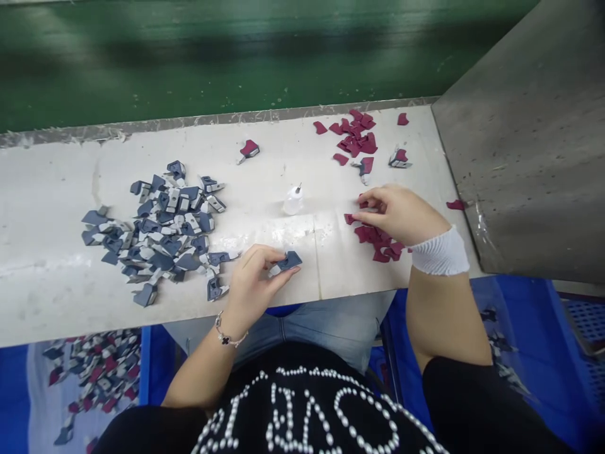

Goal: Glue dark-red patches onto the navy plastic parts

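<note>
My left hand [253, 284] pinches a dark blue-grey and light grey plastic part [290, 259] between thumb and fingers, just above the table's near side. To its left spreads a heap of similar grey parts [161, 230]. My right hand [397, 211] reaches over small dark red pieces, its thumb and index finger apart. One red piece [348, 219] is at the thumb tip; another shows partly under the fingertips. A loose pile of red pieces [378, 243] lies below that hand. Between the hands stands a small whitish bottle with a thin metal tip [293, 200].
Farther back are another red pile [357, 133] and grey parts with red pieces on them, one of them alone [249, 149]. A metal panel [529, 145] bounds the right side. Behind the table [47, 277] runs a green surface [265, 57]. Mixed parts [101, 372] lie below left.
</note>
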Tool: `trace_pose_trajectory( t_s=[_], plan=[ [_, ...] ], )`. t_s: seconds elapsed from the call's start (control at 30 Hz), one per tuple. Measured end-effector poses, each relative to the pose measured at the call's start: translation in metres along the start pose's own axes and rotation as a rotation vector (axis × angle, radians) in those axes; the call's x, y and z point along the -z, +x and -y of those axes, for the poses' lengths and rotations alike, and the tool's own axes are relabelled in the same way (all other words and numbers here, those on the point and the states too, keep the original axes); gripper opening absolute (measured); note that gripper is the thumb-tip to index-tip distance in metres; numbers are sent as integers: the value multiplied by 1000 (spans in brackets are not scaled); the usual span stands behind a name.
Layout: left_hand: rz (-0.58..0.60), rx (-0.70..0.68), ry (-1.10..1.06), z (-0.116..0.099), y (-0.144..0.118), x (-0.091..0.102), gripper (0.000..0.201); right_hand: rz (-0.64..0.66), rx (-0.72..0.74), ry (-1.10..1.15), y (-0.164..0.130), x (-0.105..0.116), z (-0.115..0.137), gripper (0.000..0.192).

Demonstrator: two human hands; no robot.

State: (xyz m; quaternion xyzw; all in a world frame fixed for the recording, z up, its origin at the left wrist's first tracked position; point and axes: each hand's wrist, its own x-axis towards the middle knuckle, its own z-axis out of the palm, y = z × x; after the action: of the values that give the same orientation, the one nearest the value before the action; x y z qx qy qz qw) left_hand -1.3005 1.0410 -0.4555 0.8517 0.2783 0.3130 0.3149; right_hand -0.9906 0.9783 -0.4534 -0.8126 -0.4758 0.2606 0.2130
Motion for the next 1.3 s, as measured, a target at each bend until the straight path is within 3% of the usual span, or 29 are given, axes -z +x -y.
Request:
trace_pose_trajectory(
  t_s=[0.13, 0.33, 0.5, 0.7, 0.83, 0.93, 1.1, 1.23, 1.3],
  plan=[
    [26, 0, -29, 2, 1, -3, 26, -3, 187, -103, -5, -19, -13, 13],
    [27, -4, -43, -1, 3, -5, 26, 162, 86, 66, -15, -14, 7, 11],
    [11, 37, -72, -2, 2, -4, 28, 260, 171, 356, -38, -14, 31, 27],
    [24, 62, -79, -1, 1, -1, 30, 424, 171, 465, -47, -18, 31, 47],
    [25, 71, -105, 0, 0, -2, 30, 430, 187, 452, -46, -23, 32, 37],
    [46, 110, -188, 1, -1, -4, 29, 396, 214, 463, -47, -26, 39, 41],
    [80, 175, -300, 1, -2, -6, 27, 570, 220, 739, -52, -26, 49, 34],
    [80, 187, -313, 4, -2, -6, 28, 552, 215, 683, -41, -25, 47, 31],
    [68, 192, -307, 6, -2, -7, 27, 463, 178, 619, -24, -21, 40, 38]
  ],
)
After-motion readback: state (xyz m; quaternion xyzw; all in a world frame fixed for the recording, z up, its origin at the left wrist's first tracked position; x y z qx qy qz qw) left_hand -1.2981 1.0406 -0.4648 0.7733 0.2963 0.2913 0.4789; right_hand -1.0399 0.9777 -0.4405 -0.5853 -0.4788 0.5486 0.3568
